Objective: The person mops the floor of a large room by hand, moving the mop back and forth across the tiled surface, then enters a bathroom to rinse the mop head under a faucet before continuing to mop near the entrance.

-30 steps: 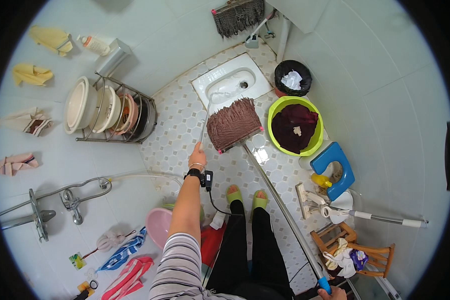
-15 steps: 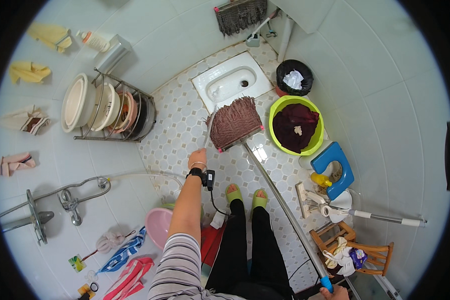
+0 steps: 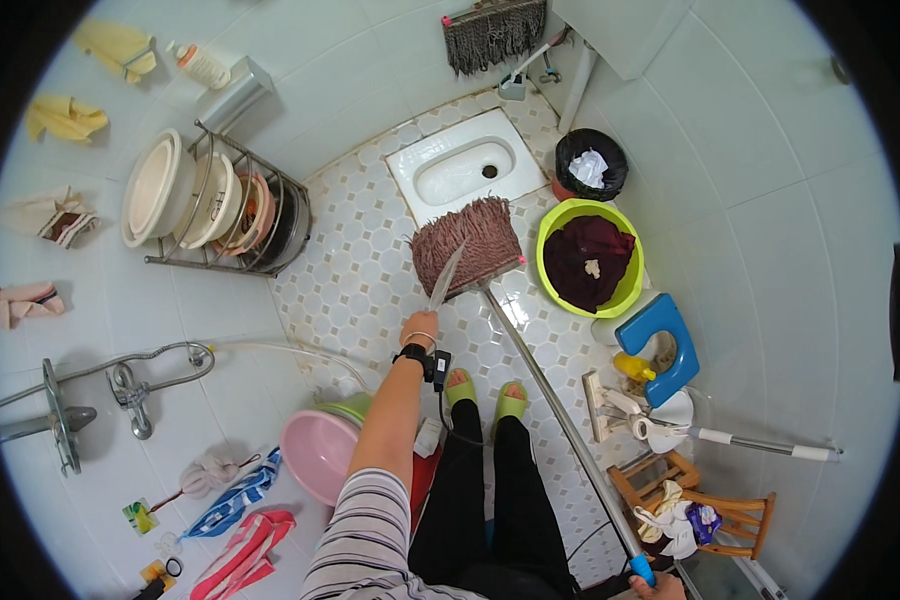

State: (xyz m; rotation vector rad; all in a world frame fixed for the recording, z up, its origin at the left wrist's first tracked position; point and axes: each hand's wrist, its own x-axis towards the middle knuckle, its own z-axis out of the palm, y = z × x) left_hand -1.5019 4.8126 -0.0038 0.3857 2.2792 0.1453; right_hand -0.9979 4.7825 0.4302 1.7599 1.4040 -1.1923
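Note:
My left hand [image 3: 421, 325], a black band on its wrist, is closed around the end of a pale hose that passes behind my forearm. A clear, tapering stream of water [image 3: 447, 277] extends from that hand over the brown string mop head [image 3: 467, 240]. The mop head lies flat on the tiled floor, just below the squat toilet [image 3: 467, 165]. Its long metal handle [image 3: 550, 400] slants down to the lower right. There my right hand [image 3: 658, 587], partly cut off by the picture's edge, grips the handle by its blue end.
Right of the mop stand a lime-green basin [image 3: 544, 262] with dark cloth, a black-lined bin [image 3: 615, 175] and a blue toilet seat [image 3: 682, 360]. A basin rack [image 3: 300, 215] is at left. The hose [image 3: 300, 352] crosses the floor from the wall tap [image 3: 130, 392]. A pink basin [image 3: 315, 455] sits beside my left arm.
My left hand has moved right and slightly down, and the water stream now slants to the upper right across the mop strings. The mop is nearly still.

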